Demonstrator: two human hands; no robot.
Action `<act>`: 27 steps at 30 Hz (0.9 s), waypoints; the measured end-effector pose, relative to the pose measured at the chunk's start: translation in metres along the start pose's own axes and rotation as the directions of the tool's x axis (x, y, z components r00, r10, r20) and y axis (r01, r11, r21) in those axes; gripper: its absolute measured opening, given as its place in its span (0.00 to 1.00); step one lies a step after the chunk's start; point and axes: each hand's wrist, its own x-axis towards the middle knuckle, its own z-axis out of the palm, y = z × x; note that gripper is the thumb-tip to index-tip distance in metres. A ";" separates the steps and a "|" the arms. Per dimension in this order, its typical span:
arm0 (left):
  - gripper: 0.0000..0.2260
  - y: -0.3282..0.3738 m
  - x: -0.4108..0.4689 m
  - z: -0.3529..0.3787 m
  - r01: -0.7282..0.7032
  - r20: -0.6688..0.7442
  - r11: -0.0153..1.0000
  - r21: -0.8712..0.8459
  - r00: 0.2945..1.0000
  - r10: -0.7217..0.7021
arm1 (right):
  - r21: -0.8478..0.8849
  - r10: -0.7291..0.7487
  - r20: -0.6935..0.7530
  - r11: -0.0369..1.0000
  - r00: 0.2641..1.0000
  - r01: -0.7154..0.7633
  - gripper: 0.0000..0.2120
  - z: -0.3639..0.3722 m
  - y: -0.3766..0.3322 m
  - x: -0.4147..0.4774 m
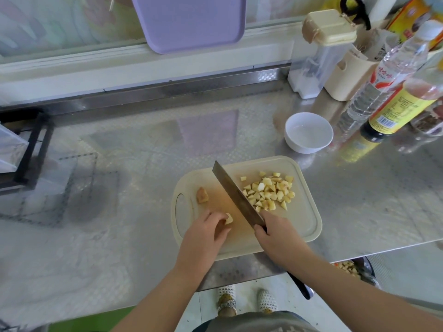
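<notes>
Two-handed dicing, low centre of the frame. Pinching a small apple chunk [229,219] in the curled fingers of the left hand [206,232], just left of the blade. Clamping the right hand [275,232] round the handle of a cleaver [236,195], tip aimed up-left across the cream cutting board [302,219].

Greatest risk, by judgement, at those left fingertips: so small a chunk, so near the edge, apt to roll or slip and leave skin under the steel. Could also scatter the diced apple heap [268,191], right of the blade, with a careless sweep. Brown core scrap [202,195] apart at the board's left. Sitting close to the tabletop [143,152] near edge, so liable to creep under hard chopping. White bowl [308,133] upper right, well apart.
</notes>
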 end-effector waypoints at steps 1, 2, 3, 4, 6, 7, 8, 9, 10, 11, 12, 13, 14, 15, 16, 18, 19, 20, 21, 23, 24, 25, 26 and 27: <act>0.07 0.002 0.001 0.000 0.075 -0.011 0.995 -0.059 0.997 -0.075 | 0.001 -0.001 0.004 1.000 1.000 0.001 0.08 0.001 0.000 -0.001; 0.07 0.004 0.004 0.000 0.144 -0.015 0.984 -0.108 0.989 -0.147 | 0.005 -0.002 0.006 1.000 1.000 0.002 0.08 0.002 -0.002 -0.002; 0.07 0.007 0.007 0.000 0.201 -0.012 0.970 -0.137 0.979 -0.204 | 0.014 -0.003 0.007 1.000 1.000 0.003 0.07 0.004 -0.003 -0.004; 0.07 0.008 0.010 0.000 0.243 -0.003 0.959 -0.147 0.969 -0.246 | 0.030 -0.005 0.006 1.000 1.000 0.005 0.07 0.006 -0.004 -0.005; 0.07 0.011 0.014 -0.001 0.301 0.021 0.944 -0.137 0.953 -0.301 | 0.062 -0.007 0.005 0.998 1.000 0.007 0.06 0.010 -0.007 -0.008; 0.06 0.011 0.015 -0.001 0.324 0.030 0.936 -0.136 0.946 -0.323 | 0.075 -0.004 0.003 0.997 1.000 0.004 0.06 0.013 -0.008 -0.010; 0.06 0.012 0.016 -0.001 0.346 0.036 0.927 -0.143 0.938 -0.345 | 0.088 0.003 -0.001 0.996 1.000 -0.003 0.07 0.015 -0.009 -0.011; 0.05 0.013 0.017 0.000 0.368 0.039 0.917 -0.153 0.929 -0.367 | 0.104 0.011 -0.006 0.995 1.000 -0.011 0.07 0.018 -0.010 -0.012; 0.05 0.013 0.017 0.001 0.389 0.039 0.907 -0.163 0.921 -0.388 | 0.117 0.020 -0.009 0.993 1.000 -0.018 0.08 0.020 -0.011 -0.012; 0.04 0.014 0.018 0.001 0.407 0.037 0.897 -0.172 0.913 -0.407 | 0.126 0.025 -0.011 0.992 1.000 -0.024 0.08 0.022 -0.011 -0.013; 0.04 0.015 0.018 0.002 0.419 0.036 0.890 -0.179 0.907 -0.420 | 0.128 0.028 -0.010 0.991 1.000 -0.027 0.09 0.024 -0.012 -0.013; 0.04 0.016 0.018 0.002 0.426 0.036 0.886 -0.183 0.903 -0.427 | 0.125 0.030 -0.008 0.992 1.000 -0.029 0.09 0.025 -0.012 -0.013; 0.04 0.016 0.018 0.002 0.430 0.038 0.884 -0.182 0.902 -0.430 | 0.120 0.031 -0.007 0.992 1.000 -0.030 0.08 0.026 -0.012 -0.013; 0.04 0.016 0.018 0.002 0.430 0.040 0.885 -0.177 0.902 -0.430 | 0.117 0.032 -0.008 0.993 0.999 -0.030 0.08 0.027 -0.012 -0.013; 0.04 0.017 0.018 0.002 0.428 0.042 0.888 -0.170 0.903 -0.427 | 0.116 0.033 -0.009 0.993 0.999 -0.031 0.07 0.027 -0.012 -0.012; 0.04 0.017 0.018 0.001 0.422 0.045 0.892 -0.161 0.906 -0.421 | 0.114 0.036 -0.006 0.993 0.999 -0.035 0.07 0.030 -0.013 -0.011; 0.03 0.017 0.018 0.001 0.420 0.047 0.893 -0.159 0.907 -0.419 | 0.112 0.036 -0.006 0.993 0.999 -0.035 0.07 0.031 -0.013 -0.010; 0.03 0.017 0.018 0.000 0.418 0.048 0.895 -0.158 0.908 -0.416 | 0.110 0.035 -0.006 0.993 0.999 -0.034 0.08 0.031 -0.013 -0.010; 0.03 0.017 0.018 0.000 0.416 0.049 0.896 -0.154 0.909 -0.413 | 0.107 0.034 -0.005 0.994 0.999 -0.033 0.09 0.032 -0.013 -0.009; 0.03 0.018 0.018 0.001 0.406 0.049 0.903 -0.143 0.914 -0.403 | 0.103 0.034 0.006 0.994 0.999 -0.034 0.09 0.033 -0.012 -0.008; 0.03 0.018 0.018 0.001 0.396 0.048 0.908 -0.136 0.918 -0.393 | 0.096 0.036 0.018 0.995 0.999 -0.038 0.07 0.033 -0.012 -0.007; 0.03 0.018 0.019 0.001 0.386 0.047 0.914 -0.129 0.923 -0.383 | 0.084 0.040 0.031 0.996 0.999 -0.043 0.06 0.033 -0.013 -0.005; 0.03 0.018 0.019 0.001 0.378 0.047 0.918 -0.123 0.926 -0.375 | 0.071 0.046 0.042 0.996 0.998 -0.049 0.05 0.033 -0.014 -0.003; 0.03 0.018 0.019 0.000 0.375 0.047 0.919 -0.123 0.927 -0.373 | 0.062 0.048 0.047 0.997 0.998 -0.051 0.04 0.032 -0.015 -0.001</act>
